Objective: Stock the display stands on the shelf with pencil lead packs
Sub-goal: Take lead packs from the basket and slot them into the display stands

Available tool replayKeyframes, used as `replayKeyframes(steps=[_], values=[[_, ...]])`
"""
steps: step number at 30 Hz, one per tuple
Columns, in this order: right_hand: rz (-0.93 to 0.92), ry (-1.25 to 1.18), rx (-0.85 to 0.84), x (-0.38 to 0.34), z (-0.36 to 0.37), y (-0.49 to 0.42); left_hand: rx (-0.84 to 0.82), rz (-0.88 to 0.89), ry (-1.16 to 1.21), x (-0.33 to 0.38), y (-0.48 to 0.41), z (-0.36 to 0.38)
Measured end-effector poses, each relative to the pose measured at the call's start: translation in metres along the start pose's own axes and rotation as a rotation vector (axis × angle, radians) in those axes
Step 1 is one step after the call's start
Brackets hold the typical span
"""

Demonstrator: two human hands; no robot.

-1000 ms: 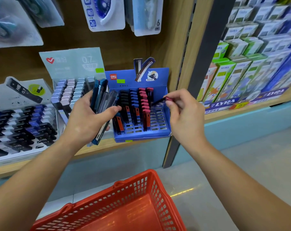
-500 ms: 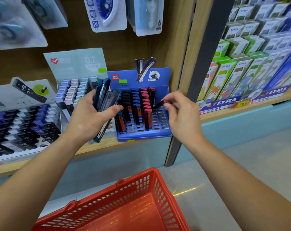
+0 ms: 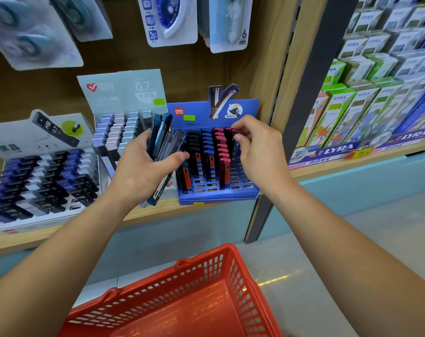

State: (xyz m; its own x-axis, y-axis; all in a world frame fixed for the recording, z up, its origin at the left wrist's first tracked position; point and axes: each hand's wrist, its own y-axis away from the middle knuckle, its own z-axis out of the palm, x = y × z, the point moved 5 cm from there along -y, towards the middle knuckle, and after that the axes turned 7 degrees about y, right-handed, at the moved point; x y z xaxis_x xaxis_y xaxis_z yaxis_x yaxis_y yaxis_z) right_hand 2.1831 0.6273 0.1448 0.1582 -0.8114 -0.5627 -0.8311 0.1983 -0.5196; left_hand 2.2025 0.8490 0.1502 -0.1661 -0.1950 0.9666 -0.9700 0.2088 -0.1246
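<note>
- The right hand [image 3: 262, 152] has its grip closed on one red-capped pack [image 3: 238, 132], pinched near the cap between thumb and fingertips
- That pack sits at the back of the blue display stand [image 3: 218, 197], over its rightmost column and just beside the red-capped row [image 3: 222, 152]; the hand hides its lower end, so I cannot tell whether it has entered a slot
- The left hand [image 3: 143, 171] grips a fanned bundle of packs [image 3: 166, 144], thumb across the front and fingers behind, just left of the blue stand, with the lower ends hanging past the edge of the shelf [image 3: 60, 231]
- In the blue stand the black, blue and red-capped columns stand upright and mostly full at the back, while the empty slots [image 3: 241, 177] of the right column lie open toward the front
- The step in hand looks like seating a single pack in a rear slot of that right column; stocking seems partway, with a handful left to place
- The next move calls for holding the pack upright over its slot, pressing it down level with its neighbours, then letting go without knocking the red row
- After that the right hand would need to draw another pack from the fan
- Further out, a grey stand [image 3: 124, 93] and an HB stand [image 3: 36, 181] share the shelf, and a red basket [image 3: 182, 300] sits below the arms
</note>
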Motion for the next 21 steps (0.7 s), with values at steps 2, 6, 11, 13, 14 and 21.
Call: replayKeyframes(steps=[2, 6, 11, 13, 14, 21], values=[[-0.001, -0.006, -0.001, -0.001, 0.000, -0.003, 0.001, 0.004, -0.014, 0.000, -0.001, 0.000], [0.003, -0.013, -0.030, 0.001, 0.004, -0.012, 0.007, 0.003, -0.042, -0.003, -0.003, -0.002], [-0.006, 0.058, -0.082, 0.005, 0.015, -0.008, 0.018, -0.001, -0.042, -0.006, -0.005, -0.003], [-0.020, 0.050, -0.021, 0.006, 0.014, -0.008, 0.015, 0.000, -0.039, -0.007, -0.006, -0.003], [-0.029, 0.046, 0.003, 0.005, 0.013, -0.008, 0.017, 0.000, -0.036, -0.008, -0.007, -0.003], [-0.140, 0.088, 0.077, -0.001, 0.011, -0.001, 0.011, 0.011, -0.004, -0.012, -0.008, -0.003]])
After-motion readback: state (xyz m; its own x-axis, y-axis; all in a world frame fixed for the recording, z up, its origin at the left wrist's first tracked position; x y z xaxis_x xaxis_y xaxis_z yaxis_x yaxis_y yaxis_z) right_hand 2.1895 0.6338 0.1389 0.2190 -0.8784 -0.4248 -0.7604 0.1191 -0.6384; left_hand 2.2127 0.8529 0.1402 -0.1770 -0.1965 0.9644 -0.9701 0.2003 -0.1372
